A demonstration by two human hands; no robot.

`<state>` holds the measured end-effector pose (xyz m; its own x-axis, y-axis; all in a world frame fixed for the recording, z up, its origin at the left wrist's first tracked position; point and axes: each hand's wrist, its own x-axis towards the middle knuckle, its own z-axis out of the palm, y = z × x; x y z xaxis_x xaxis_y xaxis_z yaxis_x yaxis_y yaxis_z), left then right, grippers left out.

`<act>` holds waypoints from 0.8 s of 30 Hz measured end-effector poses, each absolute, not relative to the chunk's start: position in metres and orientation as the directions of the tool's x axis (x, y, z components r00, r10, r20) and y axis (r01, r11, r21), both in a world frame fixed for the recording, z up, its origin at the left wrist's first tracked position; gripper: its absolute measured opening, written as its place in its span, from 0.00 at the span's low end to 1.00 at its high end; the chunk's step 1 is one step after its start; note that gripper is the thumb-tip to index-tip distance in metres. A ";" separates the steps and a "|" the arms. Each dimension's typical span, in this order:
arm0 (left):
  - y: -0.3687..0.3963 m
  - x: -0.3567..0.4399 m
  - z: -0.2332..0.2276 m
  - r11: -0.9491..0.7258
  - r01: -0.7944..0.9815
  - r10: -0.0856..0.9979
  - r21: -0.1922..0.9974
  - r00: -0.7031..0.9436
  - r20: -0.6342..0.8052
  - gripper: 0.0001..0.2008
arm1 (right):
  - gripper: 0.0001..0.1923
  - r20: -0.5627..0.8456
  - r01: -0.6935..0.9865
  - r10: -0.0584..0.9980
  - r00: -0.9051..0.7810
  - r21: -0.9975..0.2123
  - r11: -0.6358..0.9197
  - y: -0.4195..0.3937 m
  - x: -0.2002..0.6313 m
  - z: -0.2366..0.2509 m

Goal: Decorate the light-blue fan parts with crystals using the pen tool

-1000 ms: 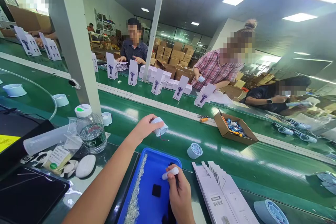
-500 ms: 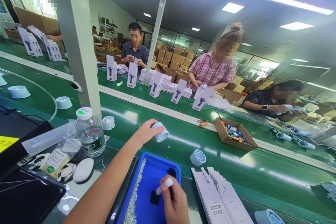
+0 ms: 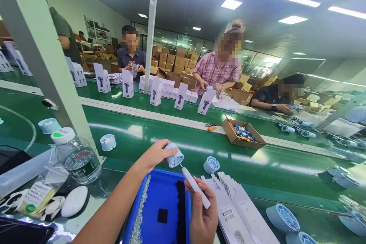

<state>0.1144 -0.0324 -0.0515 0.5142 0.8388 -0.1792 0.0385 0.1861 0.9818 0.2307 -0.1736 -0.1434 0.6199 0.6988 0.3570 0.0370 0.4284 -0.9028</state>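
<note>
Right hand (image 3: 203,219) at 6 o'clock, fingers pinching white pen-shaped tool (image 3: 196,187), tip touching pale blue round plastic part (image 3: 174,156). Left hand (image 3: 156,155) grips that part above blue plastic tray (image 3: 160,206). Brown cardboard box (image 3: 243,134) at 1 o'clock.

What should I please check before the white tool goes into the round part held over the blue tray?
1. Round part gripped in the left hand: ok, fingers wrap it.
2. White tool held in the right hand: ok.
3. Tool tip lined up with the part: ok, the tip meets its underside.
4. Blue tray under both hands to catch drops: ok.
5. Black pad and small pieces in the tray: ok, both there.
6. Tip seated in the right spot in the part: cannot tell, too small.
</note>
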 end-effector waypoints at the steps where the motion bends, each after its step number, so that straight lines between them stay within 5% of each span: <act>1: -0.033 0.116 -0.051 0.187 0.041 0.840 0.982 0.512 -0.181 0.20 | 0.09 0.350 0.028 0.699 0.623 -0.904 0.428 -0.174 0.231 -0.143; 24: -0.039 0.124 -0.048 0.161 0.076 0.845 0.984 0.505 -0.178 0.21 | 0.13 0.246 -0.058 0.703 0.667 -0.924 0.378 -0.173 0.228 -0.143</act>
<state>0.1235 -0.0395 -0.0481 0.5048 0.8448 -0.1775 0.0765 0.1611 0.9840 0.2276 -0.1732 -0.1426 0.6670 0.7034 0.2456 -0.0580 0.3777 -0.9241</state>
